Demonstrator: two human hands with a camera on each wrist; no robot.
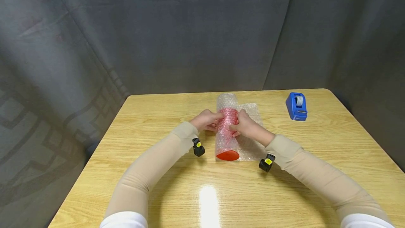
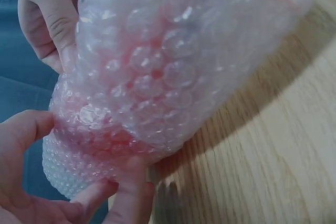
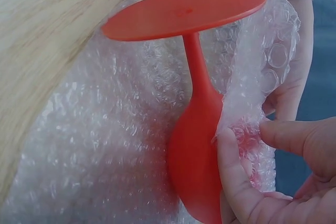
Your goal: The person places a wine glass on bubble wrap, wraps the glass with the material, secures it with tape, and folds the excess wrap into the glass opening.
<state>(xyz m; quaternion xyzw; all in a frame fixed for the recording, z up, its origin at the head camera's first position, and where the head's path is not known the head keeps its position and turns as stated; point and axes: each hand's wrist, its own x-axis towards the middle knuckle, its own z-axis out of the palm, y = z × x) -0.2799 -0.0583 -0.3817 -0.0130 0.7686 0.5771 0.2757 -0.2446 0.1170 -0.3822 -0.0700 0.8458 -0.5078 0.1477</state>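
A red wine goblet (image 3: pixel 197 135) lies on its side, rolled in clear bubble wrap (image 1: pixel 225 138). Its flat round foot (image 1: pixel 227 155) shows at the near end of the roll, and in the right wrist view the stem and bowl are visible inside. My left hand (image 1: pixel 207 119) grips the roll's left side, thumb and fingers bent around it. On the other side my right hand (image 1: pixel 248 126) pinches the wrap's edge between thumb and finger, with one finger along the bowl. A flat flap of wrap (image 1: pixel 251 150) spreads out beneath, to the right.
At the back right of the wooden table (image 1: pixel 177 192) stands a blue tape dispenser (image 1: pixel 296 110) holding a roll of clear tape. A grey curtain (image 1: pixel 196 34) hangs just behind the table's far edge.
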